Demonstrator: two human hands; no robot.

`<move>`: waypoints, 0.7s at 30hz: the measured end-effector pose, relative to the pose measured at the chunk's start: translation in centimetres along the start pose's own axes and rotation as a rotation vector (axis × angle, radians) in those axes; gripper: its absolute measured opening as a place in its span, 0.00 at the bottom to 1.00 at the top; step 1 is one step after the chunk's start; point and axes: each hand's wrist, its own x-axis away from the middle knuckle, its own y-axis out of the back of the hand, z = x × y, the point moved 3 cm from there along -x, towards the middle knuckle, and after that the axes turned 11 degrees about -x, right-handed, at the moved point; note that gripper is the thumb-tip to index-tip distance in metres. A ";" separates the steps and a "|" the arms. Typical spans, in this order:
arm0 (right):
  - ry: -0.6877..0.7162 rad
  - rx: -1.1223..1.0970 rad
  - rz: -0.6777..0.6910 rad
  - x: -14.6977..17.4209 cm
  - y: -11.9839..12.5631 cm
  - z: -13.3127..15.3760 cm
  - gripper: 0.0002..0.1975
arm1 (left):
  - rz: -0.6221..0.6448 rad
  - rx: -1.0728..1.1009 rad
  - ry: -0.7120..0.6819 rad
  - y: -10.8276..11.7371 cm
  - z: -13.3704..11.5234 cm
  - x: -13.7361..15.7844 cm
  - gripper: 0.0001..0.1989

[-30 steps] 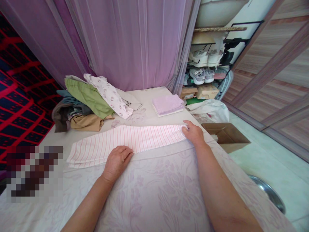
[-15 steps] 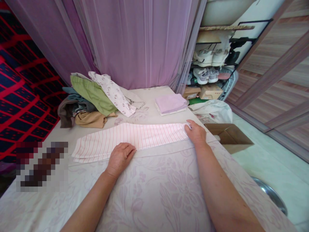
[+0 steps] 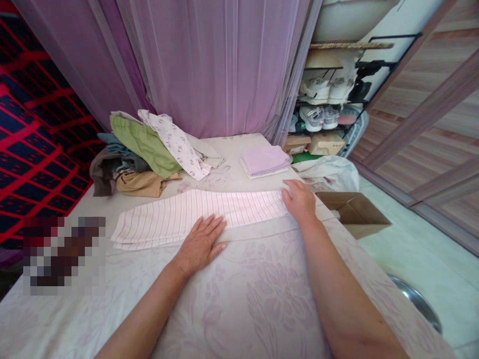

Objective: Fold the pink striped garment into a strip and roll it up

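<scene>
A pair of white trousers with pink stripes [image 3: 157, 219], folded lengthwise, lies flat across the bed [image 3: 239, 319]. My left hand [image 3: 202, 242] rests on their near edge, fingers spread and thumb stretched to the right. At the narrow right end of the trousers, my right hand [image 3: 301, 202] touches the cloth. Its thumb and fingers are apart, and part of the end is hidden beneath it.
Beyond the trousers sit folded lilac clothes [image 3: 265, 160]. Back left is a heap of clothes, with green trousers [image 3: 145, 144] on it. An open cardboard box [image 3: 352, 209] and a metal basin [image 3: 417, 301] stand right of the bed.
My left hand has opened from bent fingers to a flat spread, shifting slightly right on the cloth. My right hand has loosened from the trousers' end and moved slightly left.
</scene>
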 end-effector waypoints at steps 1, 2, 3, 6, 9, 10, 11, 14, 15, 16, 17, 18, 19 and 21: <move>0.089 -0.032 0.063 0.0 -0.4 1.2 0.22 | 0.028 -0.002 0.003 -0.1 -0.3 -0.3 0.33; 0.181 -0.058 0.157 0.1 -1.1 2.4 0.23 | 0.046 -0.007 0.012 -0.2 -0.5 -0.5 0.34; 0.253 -0.068 0.269 0.3 -1.9 3.6 0.24 | 0.056 -0.014 0.023 -0.2 -0.6 -0.7 0.35; 0.231 -0.005 0.489 0.9 -4.2 5.6 0.26 | 0.047 -0.037 0.050 -0.3 -0.8 -1.0 0.36; 0.143 0.040 0.519 1.1 -5.2 5.7 0.27 | 0.020 -0.051 0.060 -0.4 -0.8 -0.9 0.35; 0.137 0.038 0.513 1.0 -5.3 5.5 0.27 | 0.011 -0.054 0.063 -0.4 -0.8 -0.8 0.34; 0.138 0.027 0.501 0.9 -5.3 5.4 0.26 | 0.004 -0.055 0.064 -0.4 -0.9 -0.8 0.33; 0.125 -0.021 0.429 -0.1 -4.7 5.1 0.24 | -0.010 -0.046 0.058 -0.3 -1.0 -0.8 0.30; 0.109 -0.026 0.400 -0.6 -4.5 5.1 0.23 | -0.010 -0.040 0.054 -0.3 -1.0 -0.8 0.30; 0.096 -0.024 0.380 -1.2 -4.3 5.1 0.21 | -0.011 -0.034 0.050 -0.3 -1.0 -0.8 0.29; 0.089 -0.018 0.372 -1.7 -4.2 5.2 0.19 | -0.013 -0.029 0.045 -0.3 -1.0 -0.8 0.29; 0.089 -0.015 0.376 -2.3 -4.1 5.3 0.16 | -0.019 -0.025 0.042 -0.4 -1.1 -0.8 0.29; 0.093 -0.016 0.389 -2.7 -4.2 5.5 0.14 | -0.027 -0.023 0.040 -0.4 -1.1 -0.8 0.29; 0.102 -0.033 0.416 -3.4 -4.3 5.7 0.10 | -0.044 -0.020 0.038 -0.4 -1.0 -0.8 0.29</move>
